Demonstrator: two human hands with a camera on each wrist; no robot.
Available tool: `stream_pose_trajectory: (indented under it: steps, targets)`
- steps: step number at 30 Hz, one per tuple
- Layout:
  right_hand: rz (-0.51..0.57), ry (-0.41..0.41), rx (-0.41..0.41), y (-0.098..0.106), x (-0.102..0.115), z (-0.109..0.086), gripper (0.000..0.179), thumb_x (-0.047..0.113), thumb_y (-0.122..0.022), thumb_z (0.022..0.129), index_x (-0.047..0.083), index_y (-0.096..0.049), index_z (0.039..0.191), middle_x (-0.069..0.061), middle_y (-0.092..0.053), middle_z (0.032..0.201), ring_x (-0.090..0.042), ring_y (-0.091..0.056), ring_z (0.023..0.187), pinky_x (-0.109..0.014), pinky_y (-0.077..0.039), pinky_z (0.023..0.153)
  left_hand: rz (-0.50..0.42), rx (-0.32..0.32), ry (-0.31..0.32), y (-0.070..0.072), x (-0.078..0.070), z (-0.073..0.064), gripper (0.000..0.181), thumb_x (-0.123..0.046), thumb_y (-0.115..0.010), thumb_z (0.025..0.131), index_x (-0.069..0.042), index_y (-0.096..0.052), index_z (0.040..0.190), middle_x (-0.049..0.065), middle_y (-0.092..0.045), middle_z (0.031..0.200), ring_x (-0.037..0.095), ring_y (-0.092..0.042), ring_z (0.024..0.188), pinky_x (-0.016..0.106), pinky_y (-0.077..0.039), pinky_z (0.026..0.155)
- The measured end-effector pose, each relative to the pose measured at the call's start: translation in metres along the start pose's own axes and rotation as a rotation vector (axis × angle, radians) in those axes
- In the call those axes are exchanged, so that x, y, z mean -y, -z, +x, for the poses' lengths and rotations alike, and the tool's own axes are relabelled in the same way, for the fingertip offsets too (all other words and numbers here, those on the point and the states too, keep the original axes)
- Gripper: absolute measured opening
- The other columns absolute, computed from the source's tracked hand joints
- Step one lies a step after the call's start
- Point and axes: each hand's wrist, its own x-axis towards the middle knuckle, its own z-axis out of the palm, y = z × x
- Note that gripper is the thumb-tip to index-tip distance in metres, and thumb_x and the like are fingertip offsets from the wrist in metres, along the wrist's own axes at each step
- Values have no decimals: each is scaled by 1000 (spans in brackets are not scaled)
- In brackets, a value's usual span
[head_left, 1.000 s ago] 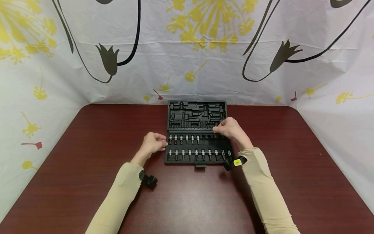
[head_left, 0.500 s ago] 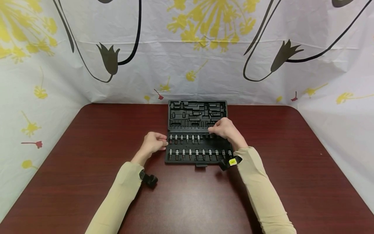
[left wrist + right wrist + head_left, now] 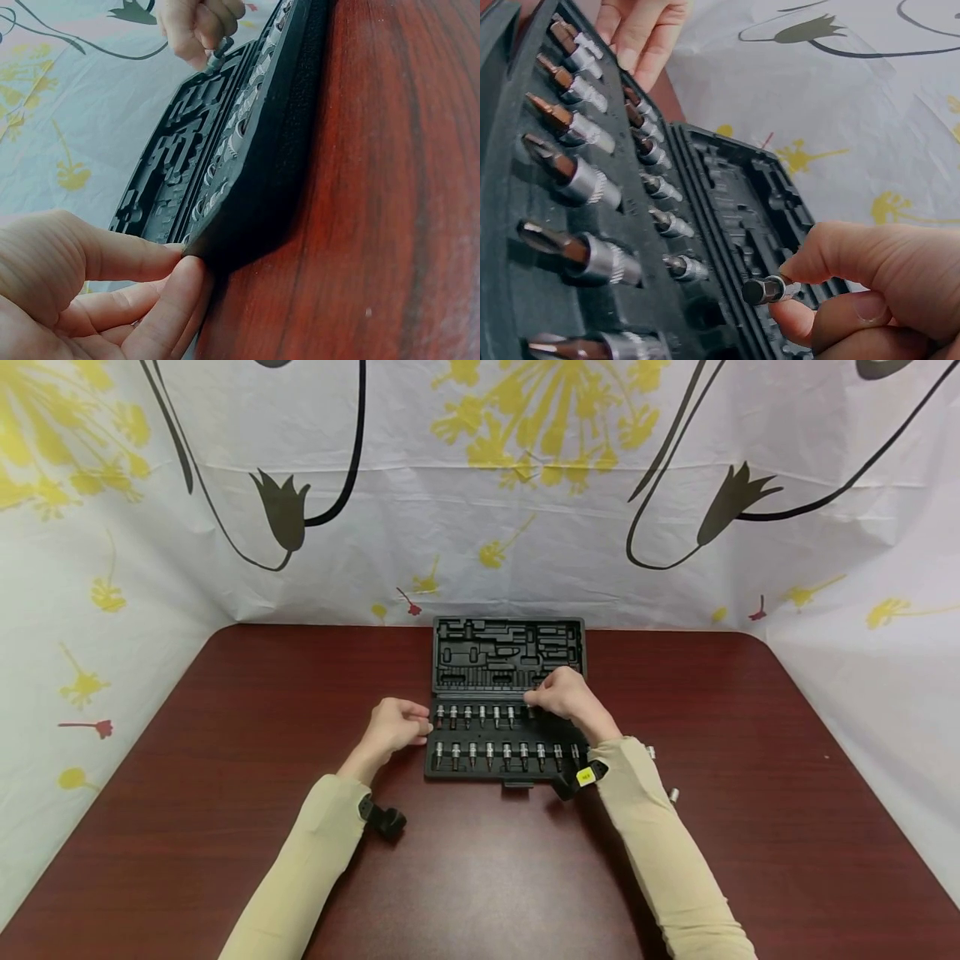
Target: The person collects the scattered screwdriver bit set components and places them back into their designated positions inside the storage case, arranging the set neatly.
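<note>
Silver, dark-tipped metal bit socket [image 3: 769, 290], lower centre of the right-wrist view, is pinched by the bare right hand [image 3: 877, 292], which now sits farther left than moments ago, seemingly nearer the next vacant black slot [image 3: 707, 313]. Left hand [image 3: 393, 724] pinches the open black plastic case [image 3: 495, 735].

Long, plain beige sleeves [image 3: 296, 868] cover the person's arms. A small black left wrist camera [image 3: 387, 822] and a matching right wrist camera [image 3: 564, 788], marked with a yellow label [image 3: 586, 777], sit by the cuffs. The hands [image 3: 392, 725] are bare.
</note>
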Motion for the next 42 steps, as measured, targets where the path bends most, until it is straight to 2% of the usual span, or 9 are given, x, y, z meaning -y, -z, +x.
stream_pose_trajectory:
  steps: [8,19,22,28,35,39,42]
  targets:
    - [-58,-24,-3,-10,-1,7,51,22,-63,88,17,-34,46,6,-25,44,-9,-17,41,-25,-26,45,2,-1,0,0,1,0,26,6,-64,82,8,-63,108,21,-67,100,17,-66,77,26,-58,62]
    - [-176,65,-35,-16,2,8,51,20,-63,86,16,-34,44,6,-23,41,-8,-18,38,-22,-22,41,4,-1,10,0,0,-1,26,5,-65,83,7,-64,109,21,-67,101,17,-66,75,26,-58,62]
    - [-207,55,-24,-16,6,8,52,20,-64,87,16,-34,44,6,-22,41,-7,-17,38,-21,-19,39,4,-2,10,0,0,-1,26,6,-65,83,7,-64,108,22,-66,101,17,-66,76,26,-58,62]
    - [-255,19,-14,-13,9,8,52,18,-67,85,16,-35,44,5,-23,42,-8,-17,39,-22,-22,40,5,-1,-1,0,0,-2,26,6,-64,83,7,-64,108,22,-67,101,17,-66,75,26,-58,62]
    - [-201,-32,16,-9,2,13,51,23,-72,83,16,-37,46,5,-22,44,-9,-17,40,-24,-26,42,5,1,-4,0,0,-2,26,5,-65,83,7,-64,108,22,-67,101,16,-66,73,26,-58,62]
    - [-217,-32,19,-5,-1,17,44,27,-74,81,14,-48,48,4,-30,43,-10,-27,42,-26,-34,46,5,1,-5,1,0,-1,26,6,-64,82,7,-64,108,22,-67,100,16,-66,73,26,-58,62]
    - [-260,-18,20,-3,-3,18,35,31,-75,80,9,-63,56,1,-49,47,-12,-39,47,-26,-39,51,3,1,-1,1,1,-1,26,5,-64,83,8,-64,108,22,-67,100,16,-66,74,26,-58,62]
